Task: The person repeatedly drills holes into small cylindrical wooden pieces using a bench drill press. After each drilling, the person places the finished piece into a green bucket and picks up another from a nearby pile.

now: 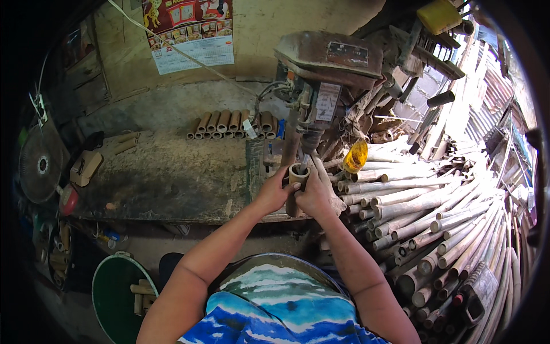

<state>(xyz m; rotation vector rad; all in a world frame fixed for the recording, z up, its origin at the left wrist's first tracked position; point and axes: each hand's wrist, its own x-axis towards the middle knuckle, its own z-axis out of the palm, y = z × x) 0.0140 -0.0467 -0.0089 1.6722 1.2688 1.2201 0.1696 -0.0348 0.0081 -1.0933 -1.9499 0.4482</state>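
Fingers of the left hand (pixel 276 190) and right hand (pixel 314 194) grasp a bamboo tube (pixel 298 179), likely steadying it under the drill (pixel 322 64). Stacked tubes (pixel 232 121) sit clear at ten o'clock.

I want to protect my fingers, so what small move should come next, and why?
Probably slide your left hand and right hand slightly lower on the bamboo tube: both grip it near its top, and the drill bit is right at its open end.
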